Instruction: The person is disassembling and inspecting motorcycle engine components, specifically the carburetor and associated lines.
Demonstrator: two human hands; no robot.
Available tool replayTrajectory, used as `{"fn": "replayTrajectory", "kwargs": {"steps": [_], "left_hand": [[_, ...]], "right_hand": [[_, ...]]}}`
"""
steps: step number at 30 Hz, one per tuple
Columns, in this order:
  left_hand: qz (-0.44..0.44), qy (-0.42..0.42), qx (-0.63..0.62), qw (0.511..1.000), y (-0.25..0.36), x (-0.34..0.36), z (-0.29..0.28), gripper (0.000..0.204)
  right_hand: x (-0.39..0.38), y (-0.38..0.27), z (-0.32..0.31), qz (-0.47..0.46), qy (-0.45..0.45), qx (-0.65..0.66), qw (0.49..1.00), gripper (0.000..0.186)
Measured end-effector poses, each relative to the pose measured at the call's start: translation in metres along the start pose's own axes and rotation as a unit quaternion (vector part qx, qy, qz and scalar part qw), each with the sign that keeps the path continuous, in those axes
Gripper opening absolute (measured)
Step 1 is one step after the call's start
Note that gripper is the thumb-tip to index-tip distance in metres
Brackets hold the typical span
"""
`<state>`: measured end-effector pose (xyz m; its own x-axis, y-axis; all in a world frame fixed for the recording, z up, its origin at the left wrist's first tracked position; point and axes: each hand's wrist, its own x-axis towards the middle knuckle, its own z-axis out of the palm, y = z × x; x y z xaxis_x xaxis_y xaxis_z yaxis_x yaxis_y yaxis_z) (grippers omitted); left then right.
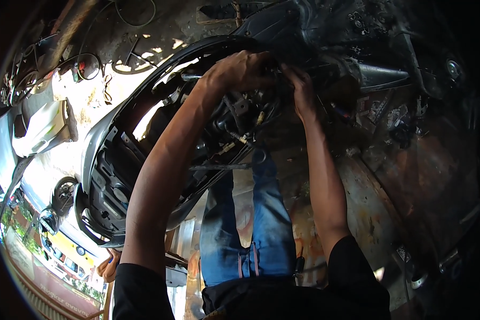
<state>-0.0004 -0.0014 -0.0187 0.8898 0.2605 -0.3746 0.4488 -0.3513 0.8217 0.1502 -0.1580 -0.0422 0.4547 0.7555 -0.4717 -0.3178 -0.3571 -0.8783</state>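
A dark motor scooter (pixel 98 154) stands in front of me, its body opened up so that the frame, wires and connectors show. Over its far right part, both my hands reach in close together. My left hand (pixel 240 70) bends over the opening with curled fingers, their tips lost in shadow. Just to its right, my right hand (pixel 300 90) has its fingers drawn together, pointing at the same dark spot. Whatever small part lies between them is too dark to make out. Below the hands sit a metal bracket (pixel 241 106) and wiring with pale connectors (pixel 260 118).
A dark body panel (pixel 277 24) lies beyond the hands. On the left are a white panel (pixel 45 128), hoses (pixel 85 66) and a wheel (pixel 65 194). A yellow vehicle (pixel 72 248) stands outside. My jeans (pixel 272 224) are close below the scooter. Scraps (pixel 402 120) litter the right-hand floor.
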Motion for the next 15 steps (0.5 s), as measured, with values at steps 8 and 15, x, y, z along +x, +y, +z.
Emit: {"fn": "replayTrajectory", "kwargs": {"steps": [8, 15], "left_hand": [[0.001, 0.029, -0.038, 0.999, 0.000, 0.000, -0.004, 0.053], [0.015, 0.004, -0.075, 0.997, 0.004, 0.001, -0.008, 0.050]], "right_hand": [[0.004, -0.004, 0.008, 0.018, 0.014, -0.054, 0.998, 0.027], [-0.014, 0.012, 0.035, 0.098, 0.116, 0.194, 0.969, 0.040]]}}
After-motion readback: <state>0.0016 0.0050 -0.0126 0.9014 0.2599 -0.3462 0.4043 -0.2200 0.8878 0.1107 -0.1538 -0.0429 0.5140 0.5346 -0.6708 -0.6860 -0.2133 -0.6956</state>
